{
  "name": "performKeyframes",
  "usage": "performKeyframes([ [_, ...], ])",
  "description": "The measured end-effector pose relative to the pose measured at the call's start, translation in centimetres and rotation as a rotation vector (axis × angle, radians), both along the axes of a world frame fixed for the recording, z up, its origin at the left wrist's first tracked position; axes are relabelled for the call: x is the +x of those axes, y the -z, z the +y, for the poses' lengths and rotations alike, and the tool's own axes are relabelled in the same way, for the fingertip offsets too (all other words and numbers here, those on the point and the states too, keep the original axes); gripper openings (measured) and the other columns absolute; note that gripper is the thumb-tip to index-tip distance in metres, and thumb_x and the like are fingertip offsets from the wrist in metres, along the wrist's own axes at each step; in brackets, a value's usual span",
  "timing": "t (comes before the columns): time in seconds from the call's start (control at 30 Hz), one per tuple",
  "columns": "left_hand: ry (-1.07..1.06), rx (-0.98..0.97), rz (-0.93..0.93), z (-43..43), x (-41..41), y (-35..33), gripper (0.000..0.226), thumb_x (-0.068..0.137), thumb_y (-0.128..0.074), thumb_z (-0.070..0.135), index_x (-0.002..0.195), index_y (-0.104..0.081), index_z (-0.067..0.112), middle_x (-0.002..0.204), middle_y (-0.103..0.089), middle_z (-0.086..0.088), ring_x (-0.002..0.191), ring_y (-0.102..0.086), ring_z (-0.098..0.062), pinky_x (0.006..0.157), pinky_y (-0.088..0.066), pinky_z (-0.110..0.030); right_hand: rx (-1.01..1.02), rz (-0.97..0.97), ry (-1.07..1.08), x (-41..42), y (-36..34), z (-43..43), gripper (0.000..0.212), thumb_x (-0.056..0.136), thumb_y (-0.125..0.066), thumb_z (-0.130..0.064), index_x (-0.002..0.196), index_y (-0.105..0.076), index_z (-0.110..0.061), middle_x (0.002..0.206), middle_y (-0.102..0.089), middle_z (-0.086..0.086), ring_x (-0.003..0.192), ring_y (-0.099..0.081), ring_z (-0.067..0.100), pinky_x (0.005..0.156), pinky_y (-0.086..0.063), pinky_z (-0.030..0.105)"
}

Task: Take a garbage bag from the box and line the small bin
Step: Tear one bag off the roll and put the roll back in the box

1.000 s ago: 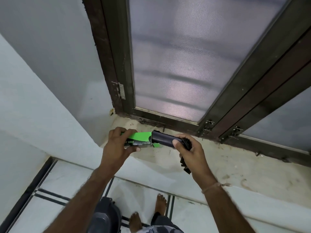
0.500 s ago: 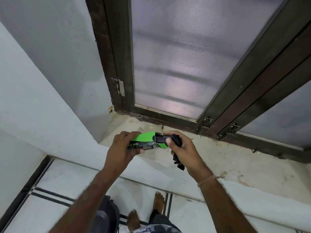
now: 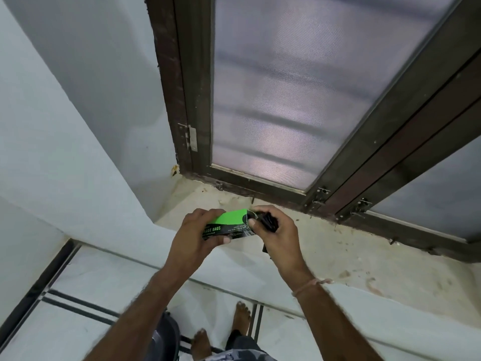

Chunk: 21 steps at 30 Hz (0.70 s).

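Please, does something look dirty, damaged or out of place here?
Yes. The sill is stained brown and strewn with specks, especially near the window frame. The held box and bags look normal.

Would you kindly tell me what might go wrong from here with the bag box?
1. The right hand grips black plastic bag material at the open end of the green and black cardboard box; it may snag or tear there.
2. The left hand holds the box above the stained stone ledge; a slip could drop it onto grime.
3. The dark bin beside the bare feet could get kicked.
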<state>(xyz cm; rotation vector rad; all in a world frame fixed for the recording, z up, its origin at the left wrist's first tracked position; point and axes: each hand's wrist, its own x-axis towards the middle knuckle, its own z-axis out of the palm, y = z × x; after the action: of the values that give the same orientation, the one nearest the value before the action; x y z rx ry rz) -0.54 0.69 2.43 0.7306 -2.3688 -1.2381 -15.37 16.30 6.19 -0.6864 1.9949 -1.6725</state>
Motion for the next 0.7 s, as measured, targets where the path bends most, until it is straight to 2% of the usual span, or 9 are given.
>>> performKeyframes([
  [0.1,-0.012,0.004,0.001,-0.1,0.2,0.3,0.067,0.074,-0.067,0.066,0.132,-0.064,0.034,0.110,-0.062,0.010,0.109,-0.054,-0.018,0.088,-0.048,-0.032,0.011,0.012,-0.017,-0.3,0.3,0.2,0.028,0.089,-0.079,-0.008,0.115,-0.079,-0.019,0.113,-0.077,-0.002,0.105,-0.071,0.009,0.092,-0.056,0.029],
  [0.17,-0.022,0.011,0.006,-0.4,0.5,0.4,0.068,0.074,-0.068,0.066,0.133,-0.064,0.034,0.111,-0.062,0.010,0.109,-0.055,-0.017,0.088,-0.047,-0.029,0.041,-0.019,0.031,-0.7,0.6,0.7,0.031,0.094,-0.076,-0.021,0.125,-0.075,-0.022,0.120,-0.073,-0.001,0.102,-0.068,0.006,0.091,-0.055,0.026],
  [0.2,-0.021,0.009,0.010,-0.5,0.5,0.3,0.068,0.074,-0.068,0.066,0.133,-0.064,0.033,0.111,-0.062,0.010,0.109,-0.055,-0.017,0.088,-0.045,-0.027,0.086,-0.067,0.061,-0.9,0.5,1.0,0.034,0.096,-0.072,-0.029,0.130,-0.072,-0.025,0.115,-0.073,-0.004,0.094,-0.066,0.004,0.084,-0.054,0.024],
  [0.23,-0.016,0.001,0.012,-0.7,0.5,0.2,0.068,0.074,-0.069,0.065,0.133,-0.064,0.033,0.111,-0.062,0.011,0.108,-0.055,-0.017,0.087,-0.044,-0.024,0.137,-0.145,0.077,-1.1,0.5,1.2,0.037,0.097,-0.069,-0.037,0.133,-0.070,-0.026,0.101,-0.072,-0.007,0.081,-0.061,0.003,0.073,-0.052,0.023],
  [0.3,-0.009,-0.015,0.007,-1.0,0.4,0.2,0.066,0.074,-0.072,0.061,0.133,-0.065,0.032,0.110,-0.061,0.012,0.107,-0.055,-0.016,0.087,-0.041,-0.019,0.157,-0.377,0.046,-1.5,0.2,1.4,0.043,0.095,-0.064,-0.048,0.131,-0.070,-0.024,0.076,-0.054,-0.004,0.058,-0.046,0.006,0.053,-0.039,0.020],
  [0.4,-0.014,-0.029,-0.007,-1.5,0.3,0.2,0.063,0.074,-0.076,0.054,0.132,-0.065,0.032,0.111,-0.062,0.011,0.108,-0.054,-0.016,0.087,-0.038,-0.015,0.007,-0.531,-0.029,-2.2,-0.3,1.9,0.045,0.091,-0.064,-0.047,0.126,-0.074,-0.020,0.080,-0.052,0.001,0.054,-0.042,0.008,0.049,-0.037,0.018],
  [0.5,0.000,-0.027,-0.011,-1.9,0.2,0.1,0.061,0.075,-0.078,0.050,0.132,-0.065,0.032,0.111,-0.063,0.008,0.108,-0.055,-0.017,0.087,-0.038,-0.014,-0.050,-0.496,-0.105,-2.3,-0.8,2.2,0.038,0.095,-0.065,-0.040,0.126,-0.073,-0.019,0.079,-0.051,-0.002,0.058,-0.043,0.009,0.052,-0.038,0.018],
  [0.63,0.028,-0.040,-0.027,-2.2,0.2,-0.4,0.060,0.074,-0.077,0.051,0.131,-0.064,0.036,0.111,-0.063,0.004,0.108,-0.053,-0.019,0.086,-0.039,-0.017,0.021,-0.252,-0.253,-2.6,-1.6,2.4,0.034,0.100,-0.065,-0.028,0.134,-0.067,-0.029,0.077,-0.045,-0.005,0.065,-0.044,0.011,0.063,-0.043,0.019],
  [0.7,0.036,-0.041,-0.026,-2.4,0.1,-0.7,0.060,0.073,-0.075,0.055,0.130,-0.063,0.038,0.111,-0.063,0.003,0.108,-0.053,-0.019,0.087,-0.040,-0.018,0.010,-0.254,-0.301,-3.1,-2.2,2.4,0.036,0.100,-0.064,-0.026,0.136,-0.064,-0.025,0.081,-0.047,-0.001,0.064,-0.046,0.011,0.064,-0.043,0.021],
])
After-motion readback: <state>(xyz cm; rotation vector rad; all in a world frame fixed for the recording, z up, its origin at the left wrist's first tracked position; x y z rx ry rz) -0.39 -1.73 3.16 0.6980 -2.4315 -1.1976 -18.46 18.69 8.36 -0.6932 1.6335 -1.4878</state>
